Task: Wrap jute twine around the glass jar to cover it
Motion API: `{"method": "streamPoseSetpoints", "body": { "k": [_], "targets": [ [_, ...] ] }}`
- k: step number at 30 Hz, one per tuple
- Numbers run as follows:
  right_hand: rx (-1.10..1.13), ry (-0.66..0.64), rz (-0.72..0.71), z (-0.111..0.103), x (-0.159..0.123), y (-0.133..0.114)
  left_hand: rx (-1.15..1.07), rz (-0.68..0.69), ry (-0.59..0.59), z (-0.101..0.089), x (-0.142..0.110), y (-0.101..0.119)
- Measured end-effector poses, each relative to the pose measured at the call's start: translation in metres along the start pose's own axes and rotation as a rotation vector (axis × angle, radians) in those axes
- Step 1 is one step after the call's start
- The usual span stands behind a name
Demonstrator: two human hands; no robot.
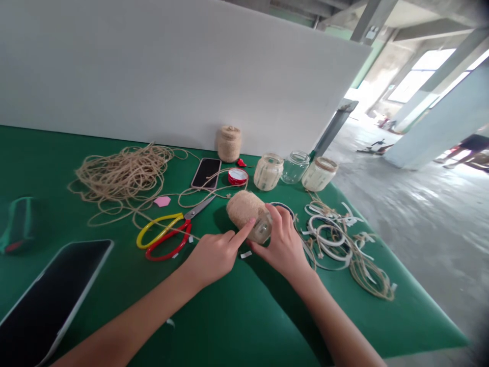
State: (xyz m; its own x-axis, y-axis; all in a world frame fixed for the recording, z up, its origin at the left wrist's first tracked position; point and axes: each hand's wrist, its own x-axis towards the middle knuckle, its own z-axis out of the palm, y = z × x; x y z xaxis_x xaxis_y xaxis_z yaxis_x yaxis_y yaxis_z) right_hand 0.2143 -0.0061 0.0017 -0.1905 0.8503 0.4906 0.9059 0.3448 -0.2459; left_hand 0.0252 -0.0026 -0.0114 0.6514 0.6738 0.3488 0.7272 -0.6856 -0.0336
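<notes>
A glass jar lies tilted above the table, most of its side wrapped in tan twine and one end still bare glass. My right hand grips that bare end, thumb below and fingers over the top. My left hand has its index finger stretched out against the jar at the edge of the wrapping, the other fingers curled in. A strand of twine runs into those curled fingers from the left, passing over scissors with one yellow and one red handle. The inside of the left hand is hidden.
Loose twine is heaped at the back left. A phone, red tape roll and twine-wrapped jar stand behind; several jars are back right. Tape rings and twine scraps lie right, a tablet-like device front left.
</notes>
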Motion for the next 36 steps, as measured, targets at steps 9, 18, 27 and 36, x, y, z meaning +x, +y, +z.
{"method": "streamPoseSetpoints", "body": {
  "k": [9, 18, 27, 36],
  "targets": [
    [0.069, -0.043, 0.076, 0.002, -0.003, -0.003, -0.08, 0.002, 0.045, -0.002, 0.001, -0.001],
    [-0.047, -0.01, 0.01, 0.0, -0.004, -0.011, -0.062, 0.017, 0.082, -0.001, 0.001, -0.002],
    [0.134, -0.154, -0.06, -0.005, -0.001, -0.004, -0.006, 0.03, 0.112, 0.0, 0.001, -0.002],
    [0.199, -0.073, 0.028, 0.002, -0.002, -0.005, -0.016, 0.05, 0.108, -0.001, 0.001, -0.002]
  ]
}}
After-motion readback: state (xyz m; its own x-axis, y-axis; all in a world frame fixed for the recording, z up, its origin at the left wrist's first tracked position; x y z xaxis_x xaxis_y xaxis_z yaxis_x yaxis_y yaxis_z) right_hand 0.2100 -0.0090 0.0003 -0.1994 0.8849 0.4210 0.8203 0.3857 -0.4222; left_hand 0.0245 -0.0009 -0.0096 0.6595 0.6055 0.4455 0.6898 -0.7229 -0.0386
